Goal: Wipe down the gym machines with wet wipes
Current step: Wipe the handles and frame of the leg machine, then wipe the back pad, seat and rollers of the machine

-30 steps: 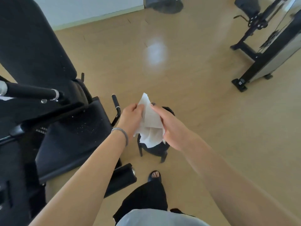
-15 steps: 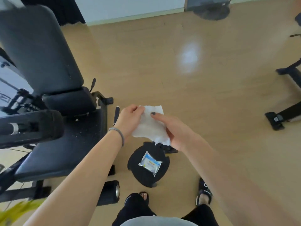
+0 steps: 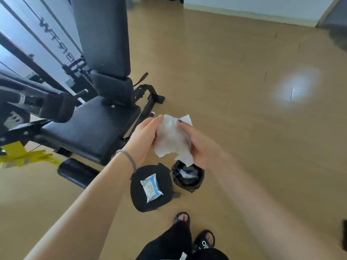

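Head view: white wipe (image 3: 171, 139) held up between both hands over tan wood-look floor (image 3: 244, 128).

Soft, crumpled, irregular sheet, long axis roughly top to bottom, lower corner hanging toward small black-lined bin (image 3: 187, 177). Left hand (image 3: 144, 139) pinching left edge, fingers curled; right hand (image 3: 199, 143) gripping right side, thumb across front. Below: glossy flat wipe packet (image 3: 151, 187) on round black stool (image 3: 139, 194). At left: padded black machine seat (image 3: 90, 132), speckled matte vinyl, upright backrest (image 3: 103, 34).

A wipe pack (image 3: 151, 188) was seen on a stool (image 3: 138, 200), beside a bin (image 3: 187, 177). A gym machine (image 3: 93, 126) stood to their left.
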The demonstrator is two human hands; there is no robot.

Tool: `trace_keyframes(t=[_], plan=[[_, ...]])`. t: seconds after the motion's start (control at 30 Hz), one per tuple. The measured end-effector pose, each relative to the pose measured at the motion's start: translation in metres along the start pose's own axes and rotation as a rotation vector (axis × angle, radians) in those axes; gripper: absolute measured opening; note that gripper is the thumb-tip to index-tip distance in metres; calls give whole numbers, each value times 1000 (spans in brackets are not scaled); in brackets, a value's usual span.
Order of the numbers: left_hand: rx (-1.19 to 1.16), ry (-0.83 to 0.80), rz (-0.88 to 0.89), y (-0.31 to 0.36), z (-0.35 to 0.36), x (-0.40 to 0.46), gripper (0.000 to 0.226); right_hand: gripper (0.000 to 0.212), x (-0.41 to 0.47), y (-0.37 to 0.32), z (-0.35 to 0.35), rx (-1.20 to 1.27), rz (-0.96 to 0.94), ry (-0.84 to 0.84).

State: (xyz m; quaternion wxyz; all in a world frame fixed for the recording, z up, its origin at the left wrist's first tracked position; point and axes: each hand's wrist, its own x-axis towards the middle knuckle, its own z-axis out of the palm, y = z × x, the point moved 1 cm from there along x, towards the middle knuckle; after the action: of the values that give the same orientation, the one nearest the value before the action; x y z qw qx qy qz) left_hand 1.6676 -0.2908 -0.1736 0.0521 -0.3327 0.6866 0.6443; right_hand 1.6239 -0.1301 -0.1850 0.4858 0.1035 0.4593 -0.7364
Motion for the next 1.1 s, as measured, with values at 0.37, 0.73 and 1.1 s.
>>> trace_keyframes(t=[0.37, 0.73, 1.1], plan=[[-79, -74, 43, 59, 36, 78, 19, 36, 55, -105, -46, -231, -69, -114], [-296, 183, 4, 141, 128, 192, 20, 41, 169, -258, -108, -172, 91, -334], [-447, 591, -58, 190, 144, 240, 20, 42, 252, -356, -84, -423, 284, -615]])
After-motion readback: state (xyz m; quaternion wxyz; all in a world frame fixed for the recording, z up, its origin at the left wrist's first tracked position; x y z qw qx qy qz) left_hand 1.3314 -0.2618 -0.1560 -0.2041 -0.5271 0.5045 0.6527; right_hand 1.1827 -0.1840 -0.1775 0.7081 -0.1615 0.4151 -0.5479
